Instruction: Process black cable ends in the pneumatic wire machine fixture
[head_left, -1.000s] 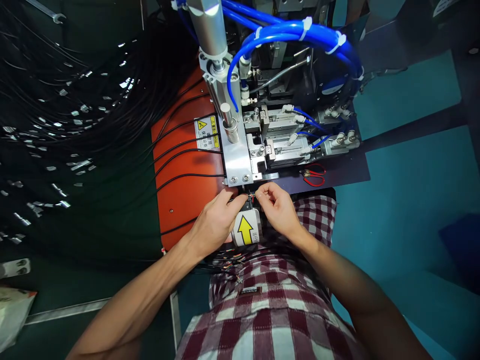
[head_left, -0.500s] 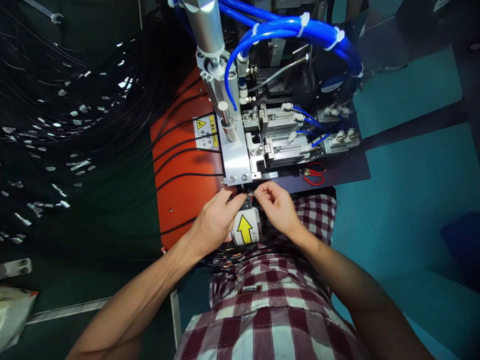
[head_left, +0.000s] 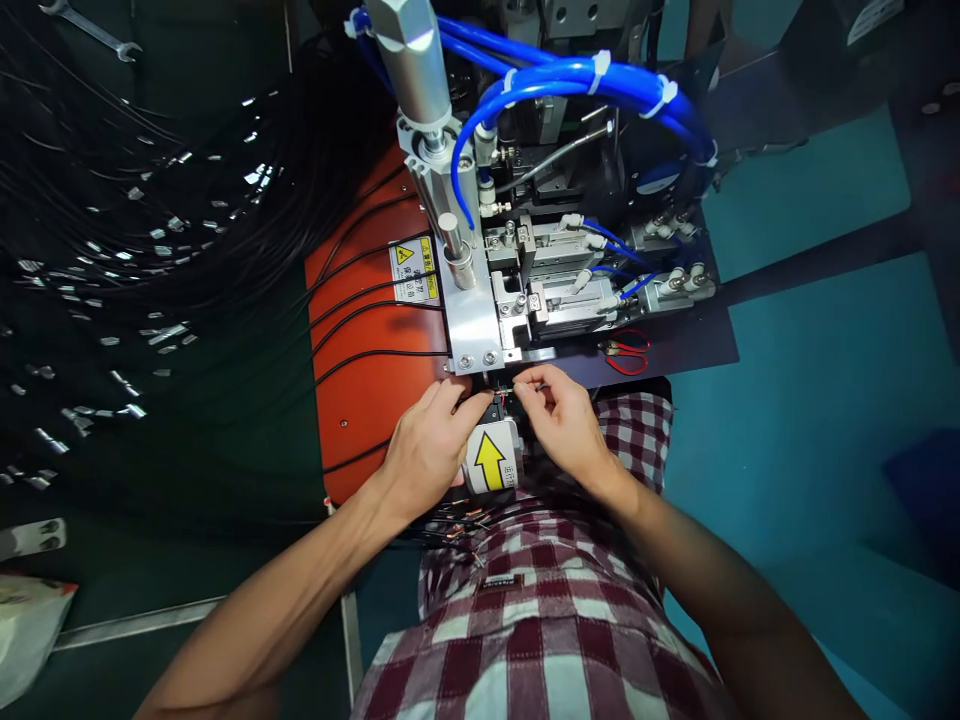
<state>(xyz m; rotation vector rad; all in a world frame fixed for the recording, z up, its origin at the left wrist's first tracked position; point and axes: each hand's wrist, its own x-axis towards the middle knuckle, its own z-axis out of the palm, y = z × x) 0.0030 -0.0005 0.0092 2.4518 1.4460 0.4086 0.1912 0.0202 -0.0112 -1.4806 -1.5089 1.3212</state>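
My left hand [head_left: 429, 440] is closed, pinching a black cable end just below the metal machine's front plate [head_left: 474, 330]. My right hand [head_left: 564, 415] is closed too, its fingertips pinching thin coloured wires [head_left: 508, 390] that stick out of that cable end. Both hands meet above a white part with a yellow arrow label [head_left: 491, 460]. Several black cables [head_left: 375, 300] run from the left across the orange machine cover [head_left: 367, 400] towards the plate.
Blue air hoses [head_left: 570, 75] loop over the machine and a silver cylinder [head_left: 416, 70] stands upright. Red-handled cutters [head_left: 626, 355] lie right of the plate. A big bundle of black cables with metal ends [head_left: 135, 230] fills the left. More stripped cable ends [head_left: 457, 525] lie over my checked shirt.
My right fingertips have shifted slightly right and up along the wires. The left hand stays put. The camera has tilted a little.
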